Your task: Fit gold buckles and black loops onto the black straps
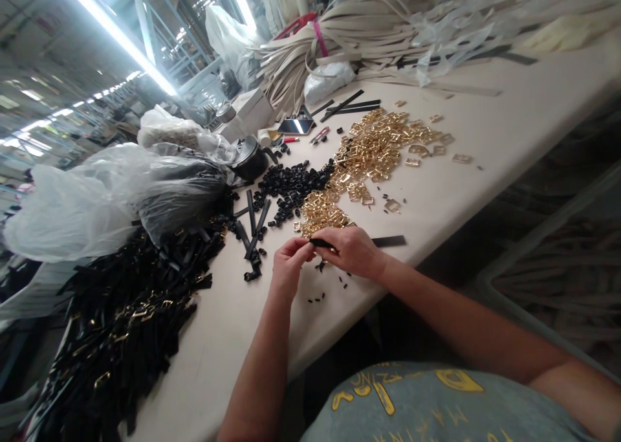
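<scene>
My left hand (290, 265) pinches the end of a black strap (319, 242) between thumb and fingertips. Close beside it, my right hand (358, 253) has its fingers closed on the same strap. A flat black strip (389, 241) shows beyond my right wrist; whether it is part of the held strap is hidden. Just behind my hands lies a heap of gold buckles (371, 147), its near end partly covered by my right hand. Small black loops (295, 184) are piled to the left of the buckles. Tiny black bits (317, 298) are scattered in front of my hands.
Finished-looking black straps with gold buckles (140, 312) cover the table's left side, beside plastic bags (92, 199). A black pot (249, 157), a phone (295, 126) and snips (319, 135) stand or lie farther back. Beige strap bundles (369, 28) fill the far end.
</scene>
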Demonstrator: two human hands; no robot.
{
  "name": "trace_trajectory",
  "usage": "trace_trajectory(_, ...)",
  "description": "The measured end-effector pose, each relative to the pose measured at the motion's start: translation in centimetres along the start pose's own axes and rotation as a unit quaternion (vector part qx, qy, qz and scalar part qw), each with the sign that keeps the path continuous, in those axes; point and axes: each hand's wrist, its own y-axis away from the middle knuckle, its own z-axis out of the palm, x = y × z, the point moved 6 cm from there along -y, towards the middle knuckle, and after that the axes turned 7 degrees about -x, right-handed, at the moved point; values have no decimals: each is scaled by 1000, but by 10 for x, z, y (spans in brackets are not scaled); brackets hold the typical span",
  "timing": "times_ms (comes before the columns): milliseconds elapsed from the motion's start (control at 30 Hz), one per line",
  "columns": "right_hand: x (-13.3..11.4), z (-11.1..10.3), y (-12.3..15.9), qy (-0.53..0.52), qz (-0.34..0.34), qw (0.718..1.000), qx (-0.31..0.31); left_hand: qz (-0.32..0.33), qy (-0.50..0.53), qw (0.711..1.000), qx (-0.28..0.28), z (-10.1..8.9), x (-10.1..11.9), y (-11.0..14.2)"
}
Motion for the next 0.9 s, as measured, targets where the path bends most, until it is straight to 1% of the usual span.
trace_trajectory(167,-2,-3,0,56,17,998,15,34,-2,998,47,-13,8,-1)
trace_trajectory(233,-1,-3,-1,52,21,998,13,26,-14,999,36,-17,11,-3)
trace_trajectory(300,2,-3,-2,38,22,999,12,20,-31,999,31,-26,18,-4)
trace_trajectory(367,6,-4,-3,21,26,999,22,35,-40,997,64,-45,28,1)
trace_trajectory(467,12,-7,-4,3,42,998,44,62,-67,986,141,-79,42,17)
trace_trajectory(500,14,-8,-4,-1,46,998,50,59,-91,982,153,-87,44,23)
trace_trajectory(567,17,-9,-3,-6,49,997,62,39,-157,976,147,-97,42,35)
trace_trajectory(633,19,-10,-3,-12,57,995,81,12,-228,966,119,-97,36,42)
trace_trajectory(700,22,-10,-2,-20,67,993,96,3,-285,955,87,-90,29,44)
trace_trajectory(767,22,-10,-2,-27,70,992,100,22,-325,944,58,-75,25,39)
trace_trajectory(833,22,-10,-3,-31,64,993,97,53,-354,934,26,-55,24,30)
trace_trajectory(900,21,-11,-3,-31,57,993,96,78,-396,915,2,-36,24,18)
